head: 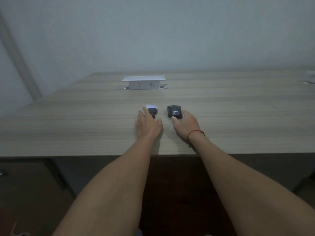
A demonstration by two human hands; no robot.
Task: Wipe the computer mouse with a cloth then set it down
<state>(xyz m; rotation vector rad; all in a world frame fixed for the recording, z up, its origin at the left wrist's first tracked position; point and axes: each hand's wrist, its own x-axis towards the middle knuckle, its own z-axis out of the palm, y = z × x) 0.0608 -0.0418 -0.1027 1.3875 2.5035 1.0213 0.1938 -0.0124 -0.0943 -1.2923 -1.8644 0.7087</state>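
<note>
A black computer mouse (174, 111) with white lettering lies on the wooden desk (85, 126), right of centre. My right hand (185, 124) is at its near end, thumb on the near edge and fingers curled around its right side. To the left of the mouse lies a small folded cloth (151, 108), pale on top and dark underneath. My left hand (148, 124) lies flat with spread fingers, its fingertips resting on the cloth's near part and hiding some of it.
A white pop-up socket box (144, 82) stands raised from the desk further back. A grey wall runs behind the desk. The desk's front edge is just below my wrists, with dark drawers (25, 184) beneath at the left.
</note>
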